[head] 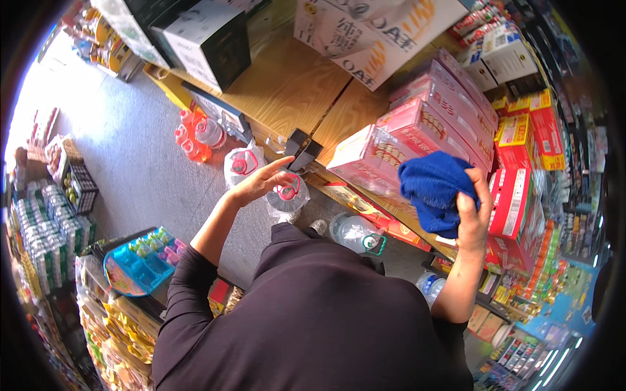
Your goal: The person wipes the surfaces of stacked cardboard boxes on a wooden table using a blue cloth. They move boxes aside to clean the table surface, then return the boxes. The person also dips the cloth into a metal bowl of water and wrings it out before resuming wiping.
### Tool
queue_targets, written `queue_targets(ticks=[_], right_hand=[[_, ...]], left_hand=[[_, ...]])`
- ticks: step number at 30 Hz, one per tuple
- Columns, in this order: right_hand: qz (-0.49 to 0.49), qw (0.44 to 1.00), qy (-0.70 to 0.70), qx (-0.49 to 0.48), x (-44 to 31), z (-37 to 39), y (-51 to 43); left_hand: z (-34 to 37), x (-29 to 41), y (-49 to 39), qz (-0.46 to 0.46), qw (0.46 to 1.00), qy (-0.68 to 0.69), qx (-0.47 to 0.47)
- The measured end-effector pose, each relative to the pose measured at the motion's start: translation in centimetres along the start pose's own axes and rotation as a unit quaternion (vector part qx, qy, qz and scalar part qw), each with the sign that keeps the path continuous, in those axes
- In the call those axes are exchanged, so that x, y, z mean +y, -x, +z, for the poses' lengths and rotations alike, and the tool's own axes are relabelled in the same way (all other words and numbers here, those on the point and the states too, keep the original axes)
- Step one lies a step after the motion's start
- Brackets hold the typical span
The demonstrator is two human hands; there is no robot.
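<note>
My right hand (473,207) grips a bunched blue cloth (437,193), held up in front of a row of shrink-wrapped pink cartons (371,154). The cartons rest on a wooden display table (293,73). My left hand (259,183) holds nothing, its fingers apart and pointing toward a small black box-like holder (302,146) at the table's front edge. Below that hand, a large clear plastic water bottle (288,195) with a red handle stands on the floor. A second wrapped bottle (242,163) with a red handle is beside it.
A white oat-drink carton (376,34) and a black-and-white box (205,44) stand on the table. Red boxes (511,210) are at the right. A green-handled bottle (354,234) sits near my feet. Left are a blue divided tray (142,266) and stacked packs (44,229).
</note>
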State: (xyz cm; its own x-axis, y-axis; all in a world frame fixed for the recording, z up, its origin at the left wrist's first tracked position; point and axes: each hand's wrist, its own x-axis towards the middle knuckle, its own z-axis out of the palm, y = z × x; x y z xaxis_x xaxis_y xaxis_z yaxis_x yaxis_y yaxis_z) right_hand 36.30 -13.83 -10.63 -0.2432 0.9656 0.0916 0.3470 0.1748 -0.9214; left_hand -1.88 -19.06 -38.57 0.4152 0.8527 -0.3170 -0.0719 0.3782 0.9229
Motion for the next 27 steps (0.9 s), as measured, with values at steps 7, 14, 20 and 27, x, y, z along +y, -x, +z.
queue_targets(ticks=[7,14,20,27], right_hand=[[0.043,0.981,-0.009,-0.187,2.5,11.5,-0.9],[-0.017,0.960,0.109,-0.259,10.4,28.0,1.4],[-0.177,0.976,0.067,-0.109,3.0,15.7,-2.3],[0.007,0.938,0.332,0.098,11.7,-0.7,-0.9]], left_hand=[[-2.0,-14.2,5.3,-0.151,0.945,-0.261,0.122],[7.7,1.4,5.2,0.027,0.827,0.547,0.126],[4.8,1.3,3.4,0.147,0.796,0.483,0.333],[11.7,14.5,-7.7,0.280,0.904,0.193,0.257]])
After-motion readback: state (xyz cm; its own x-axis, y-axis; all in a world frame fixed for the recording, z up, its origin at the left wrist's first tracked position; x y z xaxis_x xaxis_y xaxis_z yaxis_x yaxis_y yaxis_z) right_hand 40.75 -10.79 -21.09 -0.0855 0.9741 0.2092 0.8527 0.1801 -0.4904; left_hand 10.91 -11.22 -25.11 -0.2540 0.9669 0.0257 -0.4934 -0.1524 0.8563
